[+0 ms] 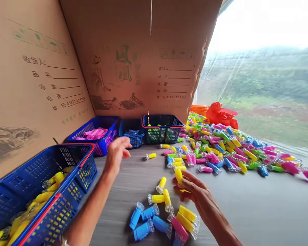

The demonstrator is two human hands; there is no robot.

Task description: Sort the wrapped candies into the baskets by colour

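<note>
My left hand [117, 155] is in the air in front of the small blue basket [136, 139], its fingers loosely bent and apart, with nothing visible in them. Over the table, my right hand [195, 186] grips a yellow mini flashlight [178, 175] with a clear faceted head; a second yellow bit shows under its fingers. Below and left of it lie loose yellow flashlights [157, 199], several blue ones [143, 230], and a pink one [179, 228] beside a yellow pair [187, 218].
A multicoloured heap of flashlights [226, 148] spreads at the right, with a red plastic bag [222, 115] behind. Baskets hold yellow [78, 174], pink [110, 143] and green [169, 136] pieces. Cardboard walls [143, 41] stand at the back and left.
</note>
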